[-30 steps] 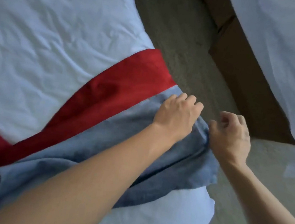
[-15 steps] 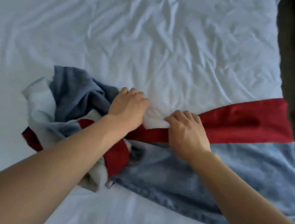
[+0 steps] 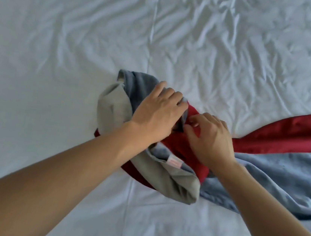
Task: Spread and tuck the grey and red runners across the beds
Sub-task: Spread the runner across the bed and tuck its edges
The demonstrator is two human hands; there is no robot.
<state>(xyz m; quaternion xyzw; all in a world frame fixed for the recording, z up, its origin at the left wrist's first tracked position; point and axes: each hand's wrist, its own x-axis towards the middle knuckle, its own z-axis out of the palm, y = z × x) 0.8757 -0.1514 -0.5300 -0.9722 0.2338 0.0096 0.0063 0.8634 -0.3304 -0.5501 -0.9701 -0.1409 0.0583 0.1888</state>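
Runner (image 3: 278, 131), red and grey, lay across the white bed (image 3: 82, 40): its right part was spread flat toward the bed's right edge, its left part bunched mid-bed. On that bunch the left hand (image 3: 157, 112) pressed, fingers curled into grey cloth. Just beside it, the right hand (image 3: 211, 136) seemingly pinched a red fold. A small label (image 3: 174, 161) showed below.

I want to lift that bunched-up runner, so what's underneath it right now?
The white bed sheet shows all around the bunched runner, so the runner lies on it. Both the left hand and right hand sit on the bunch. Anything beneath its folds is hidden.
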